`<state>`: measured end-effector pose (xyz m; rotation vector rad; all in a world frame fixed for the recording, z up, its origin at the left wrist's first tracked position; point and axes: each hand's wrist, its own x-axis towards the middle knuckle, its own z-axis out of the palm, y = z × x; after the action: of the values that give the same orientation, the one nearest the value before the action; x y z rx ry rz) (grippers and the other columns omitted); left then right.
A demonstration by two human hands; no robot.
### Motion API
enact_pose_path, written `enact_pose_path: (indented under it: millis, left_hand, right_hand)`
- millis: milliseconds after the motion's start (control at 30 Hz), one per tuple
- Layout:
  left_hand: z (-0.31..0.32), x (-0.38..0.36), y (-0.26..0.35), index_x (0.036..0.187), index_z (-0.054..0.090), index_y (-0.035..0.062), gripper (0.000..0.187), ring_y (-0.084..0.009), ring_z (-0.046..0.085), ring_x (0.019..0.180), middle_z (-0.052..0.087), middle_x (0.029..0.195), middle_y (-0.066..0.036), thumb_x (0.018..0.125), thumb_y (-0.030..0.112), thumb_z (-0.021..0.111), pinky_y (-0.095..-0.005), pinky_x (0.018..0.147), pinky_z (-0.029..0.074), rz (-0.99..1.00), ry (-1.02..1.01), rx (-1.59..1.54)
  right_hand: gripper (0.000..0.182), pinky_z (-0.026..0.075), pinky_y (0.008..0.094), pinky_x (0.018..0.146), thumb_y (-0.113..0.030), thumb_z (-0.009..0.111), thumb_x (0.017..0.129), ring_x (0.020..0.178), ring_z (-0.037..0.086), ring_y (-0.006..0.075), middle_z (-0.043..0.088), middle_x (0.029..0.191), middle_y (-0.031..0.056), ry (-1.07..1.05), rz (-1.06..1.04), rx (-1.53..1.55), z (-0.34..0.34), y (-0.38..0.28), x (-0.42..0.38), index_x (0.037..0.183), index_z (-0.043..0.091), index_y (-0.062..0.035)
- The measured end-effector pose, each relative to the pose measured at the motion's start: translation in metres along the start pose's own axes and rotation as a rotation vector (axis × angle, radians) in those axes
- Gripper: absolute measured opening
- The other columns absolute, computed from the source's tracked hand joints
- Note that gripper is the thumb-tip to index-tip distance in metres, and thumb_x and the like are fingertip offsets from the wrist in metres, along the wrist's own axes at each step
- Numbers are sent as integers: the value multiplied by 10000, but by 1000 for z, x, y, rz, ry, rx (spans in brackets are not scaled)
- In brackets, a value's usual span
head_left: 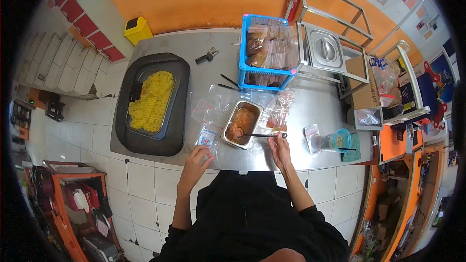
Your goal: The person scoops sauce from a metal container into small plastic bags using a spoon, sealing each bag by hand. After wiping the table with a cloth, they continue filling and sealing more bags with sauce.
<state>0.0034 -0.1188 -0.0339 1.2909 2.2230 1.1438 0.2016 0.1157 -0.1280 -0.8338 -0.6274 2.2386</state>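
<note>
My right hand [280, 153] is closed around the end of a black-handled spoon [264, 135]. The spoon's head lies in reddish-brown sauce [244, 119] inside a steel food pan [224, 135] in front of me. Left of the pan, my left hand [196, 161] has its fingers curled at the edge of a clear plastic bag with a blue-and-white label [207, 137], seemingly pinching it. More clear zip bags [206, 108] lie flat behind that one. A bag with reddish contents [278, 116] rests right of the pan.
A black container with yellow food [151, 102] stands left. Behind the pan is a blue basket [266, 86] of filled bags. Keys [208, 56] and black utensils [228, 82] lie on the steel table [213, 43]. At right are a blue-rimmed cup [341, 139] and a green cloth [356, 146].
</note>
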Motion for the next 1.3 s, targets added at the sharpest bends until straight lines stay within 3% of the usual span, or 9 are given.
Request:
enact_pose_path:
  millis: [100,300,433,533,700,800,900,1233,1300]
  left_hand:
    - [1,-3,0,875,582,-19,172,-302,568,979,572,1032,-133,772,81,677,-369,846,451,0,20,-17]
    - [3,-5,-3,859,575,-17,172,-306,573,978,579,1041,-137,768,83,683,-369,845,454,55,6,8]
    - [6,-8,-4,854,581,-9,168,-298,580,989,592,1041,-131,764,80,692,-369,851,457,20,14,-18]
    - [4,-10,-1,853,586,-5,168,-288,589,993,603,1038,-126,760,79,698,-366,852,463,7,39,-3]
    - [2,-13,-2,850,586,-3,163,-290,588,992,604,1043,-125,764,83,695,-361,856,461,-17,43,4]
    - [2,-14,-1,849,585,-1,163,-291,584,999,602,1048,-126,765,86,695,-364,860,458,-12,32,-3]
    - [1,-14,-1,844,585,0,164,-291,578,1006,598,1051,-127,763,89,696,-369,862,454,-16,33,16]
    - [1,-9,-1,860,593,-6,147,-290,580,997,594,1048,-128,774,77,679,-367,858,453,-10,29,17]
    - [1,-10,-5,872,596,-9,148,-289,583,991,594,1045,-128,778,74,674,-363,853,455,9,35,34]
  right_hand:
    - [214,545,268,740,-230,515,936,829,615,168,600,926,102,-106,-108,-161,14,0,-3,969,556,-22]
    - [261,537,287,724,-246,514,942,742,633,181,605,893,105,-94,-179,-433,50,-3,4,960,547,12]
    - [251,545,276,728,-229,526,936,749,631,177,594,861,98,-77,-172,-341,49,2,18,975,547,17]
    - [265,558,278,758,-206,535,924,822,617,184,567,929,102,59,-23,-69,31,5,24,1041,528,31]
    - [219,569,237,762,-162,534,919,825,624,209,569,927,133,123,168,110,-12,18,36,975,529,50]
    - [165,567,283,805,-91,478,938,866,601,225,556,933,153,255,286,412,-28,31,41,967,494,71]
    - [153,566,293,814,-69,470,937,884,591,232,547,954,163,290,353,507,-36,34,42,969,488,79]
    - [143,575,289,783,-63,501,923,855,599,232,554,938,168,321,332,534,-23,29,41,944,508,79]
    - [177,549,257,831,-97,491,935,854,597,197,553,945,143,188,174,365,-18,26,37,999,499,68]
